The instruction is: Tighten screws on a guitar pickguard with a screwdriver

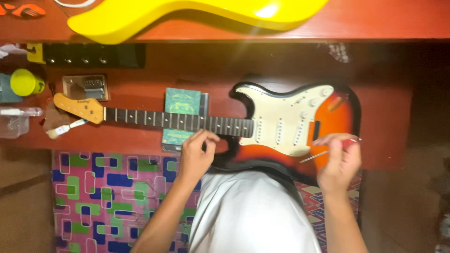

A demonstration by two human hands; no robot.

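Well off to the left of both hands, a yellow-lidded jar (26,82) and a clear plastic box (13,125) sit at the edge of the red surface (140,138); just inward of them a small brush (64,128) lies beside the guitar's pale headstock (78,107); beyond that a small open box of metal parts (86,86) rests near the back. Two green packets (182,101) lie under the dark fretboard (178,121), just above the left hand (197,157); that hand is loosely curled, its fingertips pinched together against the near edge of the neck, though whether they grip anything I cannot tell. The sunburst electric guitar (337,115) stretches between the two hands, its cream pickguard (286,117) facing up, its body lying flat on the surface right in front of the person's white shirt (253,213). The right hand (340,164) is clenched around a red-handled screwdriver (328,150), whose thin metal shaft points leftward just over the lower edge of the guitar body. Farther back, beyond both hands, a glossy yellow guitar body (187,14) lies on an upper shelf.
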